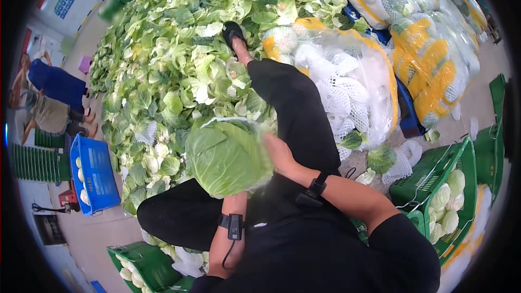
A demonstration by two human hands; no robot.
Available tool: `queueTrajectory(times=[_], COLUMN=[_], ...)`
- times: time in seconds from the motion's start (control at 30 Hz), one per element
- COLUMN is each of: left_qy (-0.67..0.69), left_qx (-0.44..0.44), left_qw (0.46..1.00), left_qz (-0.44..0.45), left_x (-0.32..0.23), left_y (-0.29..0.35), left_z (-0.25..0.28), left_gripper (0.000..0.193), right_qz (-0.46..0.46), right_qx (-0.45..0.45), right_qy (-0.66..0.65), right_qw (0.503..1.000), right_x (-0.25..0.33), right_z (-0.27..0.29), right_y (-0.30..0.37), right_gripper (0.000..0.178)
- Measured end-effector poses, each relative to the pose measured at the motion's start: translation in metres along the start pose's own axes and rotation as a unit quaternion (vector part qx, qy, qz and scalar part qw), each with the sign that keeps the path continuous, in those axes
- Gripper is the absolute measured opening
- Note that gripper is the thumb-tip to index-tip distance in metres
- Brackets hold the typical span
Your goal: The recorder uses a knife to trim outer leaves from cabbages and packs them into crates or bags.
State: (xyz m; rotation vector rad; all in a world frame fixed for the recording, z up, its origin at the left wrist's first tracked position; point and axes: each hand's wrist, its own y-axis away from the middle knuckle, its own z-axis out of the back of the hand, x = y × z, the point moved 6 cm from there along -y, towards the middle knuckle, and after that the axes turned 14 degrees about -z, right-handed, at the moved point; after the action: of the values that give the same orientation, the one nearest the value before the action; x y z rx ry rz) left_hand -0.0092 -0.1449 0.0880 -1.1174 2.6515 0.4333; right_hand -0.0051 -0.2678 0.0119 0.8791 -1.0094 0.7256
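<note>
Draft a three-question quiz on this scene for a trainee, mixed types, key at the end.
1. True or false: the large cabbage in front of the person is lying on the floor.
2. Pick one: black strapped devices are worn on A) the left wrist only; B) the right wrist only; C) both wrists.
3. Fill in: in the picture, the blue basket stands to the ____ of the loose leaf pile.

Key:
1. False. It is raised above the lap, with the left wrist below it and the right hand, blurred, at its right side.
2. C
3. left
</note>
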Motion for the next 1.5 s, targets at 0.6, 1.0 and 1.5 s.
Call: queueTrajectory(times=[0.6, 1.0, 1.5], left_qy=[-0.054, -0.273, -0.677], left_qx=[0.046, -0.037, 0.308], left_qw=[0.989, 0.95, 0.631], left_qz=[-0.132, -0.15, -0.221], left_x=[-0.06, 0.093, 0.181], left_y=[-0.071, -0.174, -0.304], left_z=[-0.022, -0.055, -0.113], left_gripper=[0.066, 0.028, 0.049], right_qz=[0.096, 0.009, -0.206], right_qx=[0.164, 0.075, -0.49], right_qy=[-0.284, -0.345, 0.428], right_qw=[0.94, 0.935, 0.731], right_x=[0.136, -0.158, -0.12], right_z=[0.132, 0.203, 0.376], right_y=[0.058, -0.016, 0.084], right_gripper=[0.084, 0.086, 0.077])
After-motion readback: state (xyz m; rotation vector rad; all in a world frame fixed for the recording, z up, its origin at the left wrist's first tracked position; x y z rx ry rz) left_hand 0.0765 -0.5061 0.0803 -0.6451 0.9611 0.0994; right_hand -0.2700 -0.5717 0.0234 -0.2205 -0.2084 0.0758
